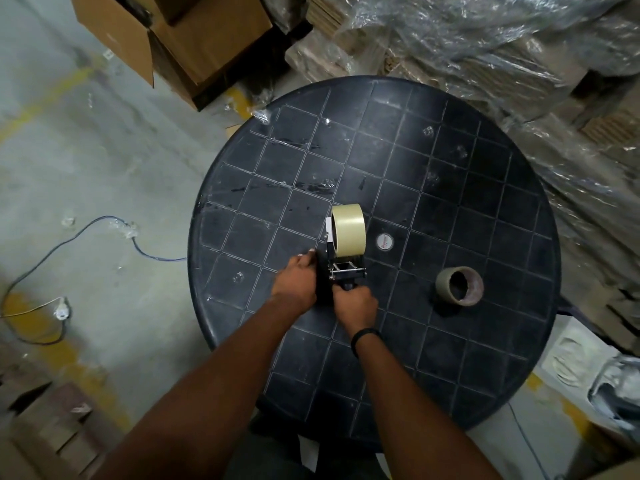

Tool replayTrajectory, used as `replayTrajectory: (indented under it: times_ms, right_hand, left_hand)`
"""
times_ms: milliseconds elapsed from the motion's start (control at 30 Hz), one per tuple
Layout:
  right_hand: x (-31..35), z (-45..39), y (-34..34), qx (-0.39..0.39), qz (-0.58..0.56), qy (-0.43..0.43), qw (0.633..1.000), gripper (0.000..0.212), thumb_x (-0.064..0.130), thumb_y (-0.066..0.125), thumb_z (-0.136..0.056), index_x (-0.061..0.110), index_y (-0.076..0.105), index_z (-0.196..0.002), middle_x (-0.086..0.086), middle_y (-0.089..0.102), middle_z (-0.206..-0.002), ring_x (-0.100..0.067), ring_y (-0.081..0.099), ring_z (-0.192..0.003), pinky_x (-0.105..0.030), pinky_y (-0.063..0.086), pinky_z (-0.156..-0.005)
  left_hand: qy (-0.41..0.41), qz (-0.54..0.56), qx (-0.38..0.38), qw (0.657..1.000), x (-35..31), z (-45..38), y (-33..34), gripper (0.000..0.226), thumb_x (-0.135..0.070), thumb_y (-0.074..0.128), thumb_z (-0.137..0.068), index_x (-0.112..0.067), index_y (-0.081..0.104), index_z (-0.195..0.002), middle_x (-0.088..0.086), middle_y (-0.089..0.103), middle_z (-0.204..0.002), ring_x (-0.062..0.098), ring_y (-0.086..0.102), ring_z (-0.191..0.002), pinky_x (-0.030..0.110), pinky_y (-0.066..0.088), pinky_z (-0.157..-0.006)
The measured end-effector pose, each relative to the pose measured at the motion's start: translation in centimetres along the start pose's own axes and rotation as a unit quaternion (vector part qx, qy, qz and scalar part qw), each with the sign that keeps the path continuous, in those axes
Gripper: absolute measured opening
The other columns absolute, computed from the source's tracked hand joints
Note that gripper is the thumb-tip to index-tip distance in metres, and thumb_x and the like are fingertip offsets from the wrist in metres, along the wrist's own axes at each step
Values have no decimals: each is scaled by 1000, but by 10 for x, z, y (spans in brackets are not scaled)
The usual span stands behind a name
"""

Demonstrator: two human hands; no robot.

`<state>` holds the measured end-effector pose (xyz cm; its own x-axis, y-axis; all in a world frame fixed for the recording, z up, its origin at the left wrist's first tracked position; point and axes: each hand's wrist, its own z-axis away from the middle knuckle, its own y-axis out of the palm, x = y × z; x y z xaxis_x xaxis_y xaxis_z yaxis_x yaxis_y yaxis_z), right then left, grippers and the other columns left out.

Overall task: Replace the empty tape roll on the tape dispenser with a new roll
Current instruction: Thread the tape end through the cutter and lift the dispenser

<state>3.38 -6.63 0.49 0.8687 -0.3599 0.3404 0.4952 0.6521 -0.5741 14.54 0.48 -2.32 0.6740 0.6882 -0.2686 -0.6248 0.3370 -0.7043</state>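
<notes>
A black tape dispenser (344, 271) stands on the round dark table (467, 202), near its middle. A full pale-yellow tape roll (348, 233) sits on the dispenser's far end. My left hand (297, 282) grips the dispenser's left side. My right hand (356, 304) is closed around its handle at the near end. The empty brown cardboard core (459, 285) lies on the table to the right, apart from both hands.
Open cardboard boxes (180, 39) stand on the floor at the back left. Plastic-wrapped stacks (502, 57) crowd the back and right of the table. A cable (79, 237) trails over the concrete floor on the left. A small round sticker (384, 242) marks the table centre.
</notes>
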Motion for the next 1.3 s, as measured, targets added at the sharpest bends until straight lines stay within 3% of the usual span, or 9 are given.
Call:
replayTrajectory:
  times_ms: [200, 333, 500, 1300]
  right_hand:
    - [-2, 1, 3, -3, 1, 5, 1000, 44, 42, 70, -81, 7, 75, -106, -20, 72, -112, -38, 67, -106, -32, 51, -83]
    - [-8, -2, 2, 10, -21, -8, 1000, 36, 36, 71, -85, 5, 75, -103, -20, 73, -109, -37, 66, -106, -26, 41, -76]
    - [-13, -1, 4, -2, -11, -23, 1000, 37, 39, 72, -83, 7, 76, -101, -21, 74, -106, -38, 68, -103, -34, 52, -83]
    - [-9, 8, -3, -9, 4, -6, 1000, 40, 39, 71, -82, 7, 74, -105, -20, 72, -112, -38, 66, -107, -33, 51, -85]
  left_hand:
    - [10, -17, 5, 1000, 2, 2, 4, 88, -19, 70, -88, -17, 23, -162, -6, 5, -172, 24, 17, -156, 51, 40, -115]
    - [13, -17, 0, 1000, 1, 3, 6, 88, -17, 70, -87, -16, 23, -162, -6, 2, -172, 25, 15, -157, 52, 36, -118]
    - [12, -23, -1, 1000, 1, 6, 5, 86, -17, 71, -87, -15, 27, -161, -5, 3, -172, 26, 15, -156, 51, 35, -119]
    - [21, -54, 21, 998, 2, 7, 0, 88, -21, 73, -88, -16, 24, -161, -4, -3, -173, 25, 12, -158, 50, 39, -117]
